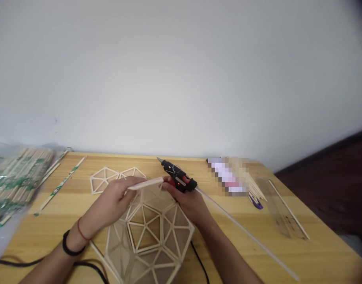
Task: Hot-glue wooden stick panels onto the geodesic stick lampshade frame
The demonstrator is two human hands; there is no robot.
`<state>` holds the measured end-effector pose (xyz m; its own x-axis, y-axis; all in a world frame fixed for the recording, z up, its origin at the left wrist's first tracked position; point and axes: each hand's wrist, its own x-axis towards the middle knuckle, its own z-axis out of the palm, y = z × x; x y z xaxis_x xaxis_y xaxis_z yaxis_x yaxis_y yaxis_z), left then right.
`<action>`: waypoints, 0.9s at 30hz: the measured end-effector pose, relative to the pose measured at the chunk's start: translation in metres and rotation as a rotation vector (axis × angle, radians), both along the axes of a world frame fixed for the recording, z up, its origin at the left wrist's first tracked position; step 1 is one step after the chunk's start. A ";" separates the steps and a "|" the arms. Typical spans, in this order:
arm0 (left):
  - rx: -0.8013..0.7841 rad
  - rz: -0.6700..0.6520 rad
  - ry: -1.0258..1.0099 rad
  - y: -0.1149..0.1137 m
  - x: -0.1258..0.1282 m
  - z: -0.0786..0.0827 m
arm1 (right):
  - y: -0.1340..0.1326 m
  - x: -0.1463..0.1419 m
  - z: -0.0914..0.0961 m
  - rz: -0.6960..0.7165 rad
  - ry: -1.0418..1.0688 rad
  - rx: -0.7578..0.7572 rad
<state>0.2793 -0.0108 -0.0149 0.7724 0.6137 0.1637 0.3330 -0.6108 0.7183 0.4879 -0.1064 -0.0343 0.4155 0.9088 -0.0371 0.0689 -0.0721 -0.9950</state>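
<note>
My left hand [112, 201] pinches a short pale wooden stick [146, 184], held level above a dome of glued stick triangles [148, 236]. My right hand [188, 203] grips a black and red glue gun [178, 177], with its nozzle pointing up and left. The index finger of that hand touches the stick's right end. A long clear glue rod [246, 232] runs from the back of the gun toward the lower right. The dome stands on the wooden table [287, 252] between my forearms.
Flat stick triangle panels [105, 178] lie behind my left hand. Bags of wrapped chopsticks [17, 177] sit at the left edge, loose sticks [62, 183] beside them. A clear ruler [280, 215], more sticks and a purple tool [257, 202] lie at the right. Black cables [86, 265] cross the front.
</note>
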 end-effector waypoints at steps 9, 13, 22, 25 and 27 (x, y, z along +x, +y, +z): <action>0.007 -0.007 0.019 0.000 -0.001 0.000 | 0.001 0.000 0.000 -0.003 0.010 -0.012; -0.010 -0.010 0.024 0.001 -0.001 0.003 | 0.000 -0.001 0.001 -0.020 0.001 -0.001; -0.037 -0.004 0.014 0.001 -0.003 0.003 | 0.000 0.000 0.000 -0.015 -0.034 -0.004; -0.039 -0.011 0.024 0.001 -0.003 0.002 | 0.000 -0.001 0.000 -0.020 -0.027 0.002; -0.034 -0.013 0.034 0.002 -0.002 0.002 | 0.000 0.000 0.000 -0.022 -0.029 0.013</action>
